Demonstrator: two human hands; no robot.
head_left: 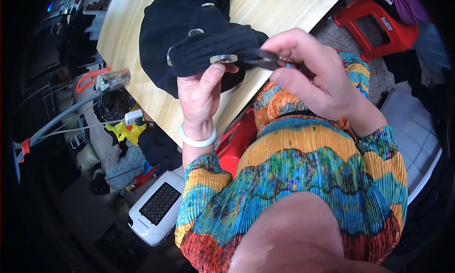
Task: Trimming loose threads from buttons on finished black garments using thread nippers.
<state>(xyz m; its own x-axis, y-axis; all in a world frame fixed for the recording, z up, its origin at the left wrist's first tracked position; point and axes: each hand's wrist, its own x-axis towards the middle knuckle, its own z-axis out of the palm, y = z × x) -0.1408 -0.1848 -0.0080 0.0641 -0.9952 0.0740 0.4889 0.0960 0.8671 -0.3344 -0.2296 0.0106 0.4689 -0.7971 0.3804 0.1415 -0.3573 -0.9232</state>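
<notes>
A black knit garment (161, 31) with several large pale-rimmed buttons lies bunched on the wooden table. My left hand (199, 93) is closed on the garment's ribbed edge, its thumb against the lower rim of one button (223, 58). To the right of that button, my right hand (315, 74) grips a small dark cutting tool that looks like thread snips (265, 61). The tool's tip reaches toward the ribbed edge, and motion smears it, so whether it touches the cloth cannot be made out.
The pale wooden table (275, 8) slants across the top. Red plastic stools stand at the upper right (346, 17) and under the table edge (234, 147). A white box with a dark mesh panel (161, 204) sits at lower left, near another person (125, 166).
</notes>
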